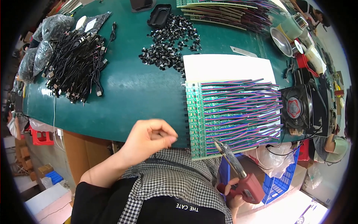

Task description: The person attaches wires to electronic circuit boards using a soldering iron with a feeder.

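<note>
Your right hand (235, 201), five o'clock: partly behind soldering gun (251, 189). Your left hand (146, 141), seven-thirty: can't tell if holding anything. Board stack (231, 16), one o'clock: cropped by top edge.

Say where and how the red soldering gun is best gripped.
Probably by the handle of the red soldering gun, coming from the person's near side: its long metal barrel points away, toward the circuit boards, leaving the handle nearest. The right hand grips it there.

I have the left forearm (106, 166) slanting up and inward, the left hand (145, 140) half curled, thumb (164, 142) close against forefinger (165, 127); lower, the right hand (234, 192) curls in a grip.
</note>
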`<control>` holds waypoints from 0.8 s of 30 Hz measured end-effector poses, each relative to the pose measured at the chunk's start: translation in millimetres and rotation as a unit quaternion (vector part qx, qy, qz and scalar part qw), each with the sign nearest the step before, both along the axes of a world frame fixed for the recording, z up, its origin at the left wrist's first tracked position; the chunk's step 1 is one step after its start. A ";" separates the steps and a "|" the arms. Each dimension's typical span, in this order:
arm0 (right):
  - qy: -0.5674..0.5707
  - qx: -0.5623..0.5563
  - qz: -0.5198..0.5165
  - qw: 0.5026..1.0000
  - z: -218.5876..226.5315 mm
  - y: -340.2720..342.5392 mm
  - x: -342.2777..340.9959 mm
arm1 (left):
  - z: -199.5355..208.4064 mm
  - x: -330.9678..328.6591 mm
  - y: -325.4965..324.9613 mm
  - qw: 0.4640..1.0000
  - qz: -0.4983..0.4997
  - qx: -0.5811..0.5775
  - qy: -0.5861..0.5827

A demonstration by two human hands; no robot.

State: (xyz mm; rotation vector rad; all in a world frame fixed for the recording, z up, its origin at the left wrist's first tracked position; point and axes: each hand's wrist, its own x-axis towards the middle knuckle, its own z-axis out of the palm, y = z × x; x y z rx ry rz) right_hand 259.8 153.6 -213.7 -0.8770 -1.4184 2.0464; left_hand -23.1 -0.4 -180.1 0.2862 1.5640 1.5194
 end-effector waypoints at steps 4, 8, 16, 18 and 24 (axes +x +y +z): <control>-0.003 0.004 0.014 1.000 -0.1 0.0 -0.8 | 0.5 18.6 -0.4 0.991 -0.042 0.027 -0.125; -0.009 0.000 0.013 1.000 3.6 -0.8 -1.4 | 0.8 25.5 6.0 0.989 -0.038 0.009 -0.146; -0.039 -0.011 0.023 0.999 10.2 -3.5 -3.1 | -0.6 29.7 12.5 0.993 -0.014 0.020 -0.116; -0.043 0.002 0.030 0.999 9.4 -1.9 -6.6 | -0.8 30.1 15.9 0.995 -0.007 0.018 -0.094; -0.059 0.071 0.081 0.992 8.6 4.7 -5.0 | 1.1 28.0 21.4 0.996 -0.004 -0.007 -0.092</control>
